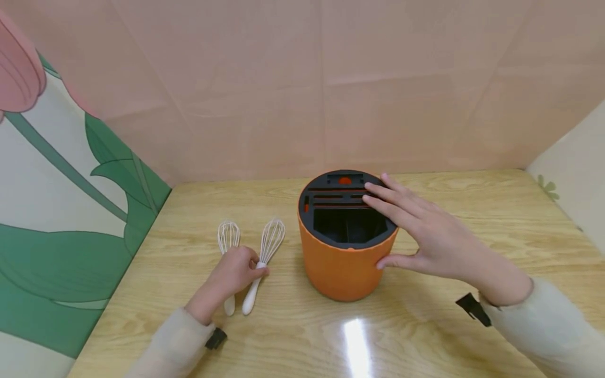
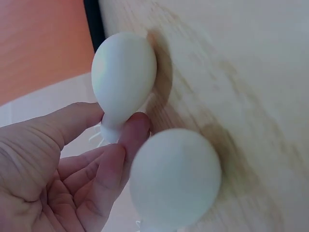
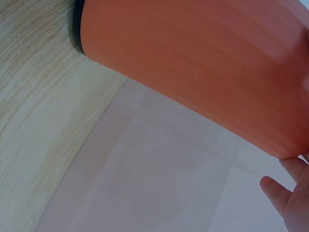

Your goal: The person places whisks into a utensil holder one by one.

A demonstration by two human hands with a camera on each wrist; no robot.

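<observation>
Two white whisks lie side by side on the wooden table left of an orange utensil holder. My left hand (image 1: 231,270) pinches the right whisk (image 1: 272,236) at its neck, between thumb and fingers. Its rounded handle end (image 2: 124,72) shows in the left wrist view, beside the handle of the other whisk (image 2: 176,179). That left whisk (image 1: 229,234) passes partly hidden under the hand. My right hand (image 1: 435,236) rests on the holder (image 1: 345,273), fingers extended over the right side of its black slotted lid (image 1: 331,223), thumb against the outer wall.
The wooden table (image 1: 165,262) ends at a pink backdrop (image 1: 264,105) behind the holder. On the left stands a panel with green leaves (image 1: 56,262), on the right a white wall (image 1: 574,168). Light glares off the table (image 1: 357,346) at the front.
</observation>
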